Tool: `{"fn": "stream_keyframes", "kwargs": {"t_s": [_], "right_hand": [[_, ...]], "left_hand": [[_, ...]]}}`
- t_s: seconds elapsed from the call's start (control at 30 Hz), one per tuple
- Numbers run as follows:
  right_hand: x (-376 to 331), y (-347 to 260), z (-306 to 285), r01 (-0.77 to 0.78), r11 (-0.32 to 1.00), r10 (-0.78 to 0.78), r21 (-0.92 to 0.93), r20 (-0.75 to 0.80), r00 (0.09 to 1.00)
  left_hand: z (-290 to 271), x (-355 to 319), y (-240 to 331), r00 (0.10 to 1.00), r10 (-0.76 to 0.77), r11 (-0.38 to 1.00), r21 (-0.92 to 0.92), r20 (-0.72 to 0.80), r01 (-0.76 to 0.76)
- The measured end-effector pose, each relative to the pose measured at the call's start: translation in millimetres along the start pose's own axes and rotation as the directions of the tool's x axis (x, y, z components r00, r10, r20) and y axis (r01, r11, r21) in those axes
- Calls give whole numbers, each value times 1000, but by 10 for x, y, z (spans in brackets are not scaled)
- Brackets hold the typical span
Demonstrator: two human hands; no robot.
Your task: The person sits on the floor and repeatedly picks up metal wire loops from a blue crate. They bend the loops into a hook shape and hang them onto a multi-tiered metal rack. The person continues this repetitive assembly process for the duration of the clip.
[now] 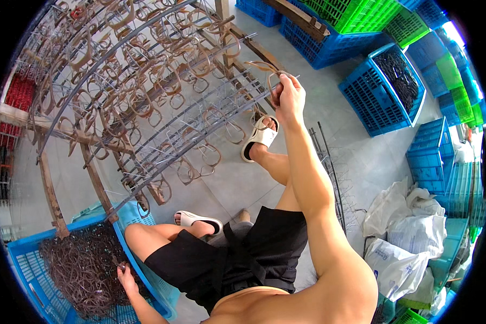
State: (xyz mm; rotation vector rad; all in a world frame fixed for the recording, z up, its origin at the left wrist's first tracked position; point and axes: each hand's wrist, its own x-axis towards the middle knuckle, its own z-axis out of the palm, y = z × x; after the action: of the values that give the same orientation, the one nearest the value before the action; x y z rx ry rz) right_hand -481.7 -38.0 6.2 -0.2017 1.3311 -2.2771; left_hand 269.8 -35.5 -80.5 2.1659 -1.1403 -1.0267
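Note:
My right hand (290,100) reaches out to the right end of a hanging rack and grips a brown eyeglass frame (262,67), its fingers closed around it beside a metal rod (210,121) with short prongs. Several similar brown frames (186,171) hang from this rod. Low on the left, my left hand (127,279) is at the edge of a heap of dark brown eyeglass frames (81,272). Its fingertips are pinched on a small dark part of a frame there. The heap fills a blue plastic basket (26,265) beside my left knee.
Rows of brown frames (146,70) hang on a wooden rack (100,178) ahead and left. Blue crates (367,97), one holding black pieces (397,73), and green crates (356,13) stand to the right. White sacks (399,264) lie near prong-covered rods (332,167).

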Motion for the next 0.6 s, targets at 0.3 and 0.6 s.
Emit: {"fn": "stream_keyframes", "kwargs": {"t_s": [0.3, 0.6], "right_hand": [[-115, 124, 41, 105, 994, -106, -17, -98, 990], [-56, 119, -12, 73, 988, -61, 134, -92, 994]], "left_hand": [[184, -186, 212, 993, 65, 995, -83, 94, -57], [279, -338, 469, 990, -141, 938, -315, 27, 142]]}}
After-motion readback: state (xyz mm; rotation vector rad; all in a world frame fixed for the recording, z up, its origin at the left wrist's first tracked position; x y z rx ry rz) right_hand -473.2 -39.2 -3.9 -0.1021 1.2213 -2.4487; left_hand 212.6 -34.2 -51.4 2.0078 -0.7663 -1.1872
